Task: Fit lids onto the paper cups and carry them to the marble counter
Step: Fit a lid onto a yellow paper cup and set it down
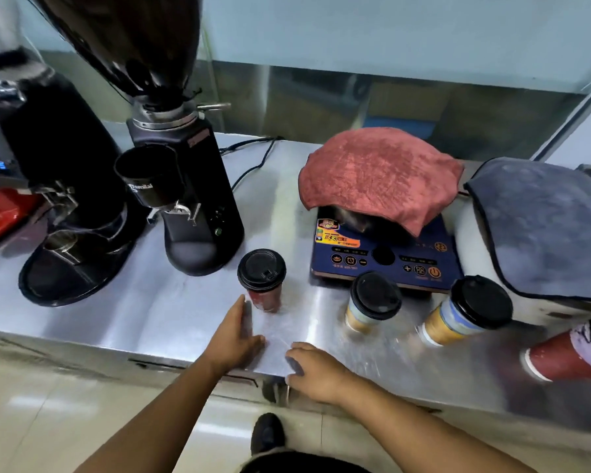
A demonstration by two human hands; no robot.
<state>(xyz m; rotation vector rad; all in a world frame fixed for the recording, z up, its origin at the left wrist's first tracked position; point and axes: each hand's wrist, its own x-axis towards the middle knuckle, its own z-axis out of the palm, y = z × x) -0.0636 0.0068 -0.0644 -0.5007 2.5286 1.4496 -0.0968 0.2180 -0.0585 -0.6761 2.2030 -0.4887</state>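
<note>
I see my left hand (238, 339) open and empty just beside the black-lidded red paper cup (262, 279); my right hand (316, 368), open too, rests at the steel counter's (151, 312) front edge, bare metal between them.

A: Where do the four lidded cups (262, 280) stand?
B: In a row on the steel counter (151, 312), right of the grinder (188, 186).
A: And behind them?
B: The induction cooker (386, 257), a towel (379, 175) over it.
</note>
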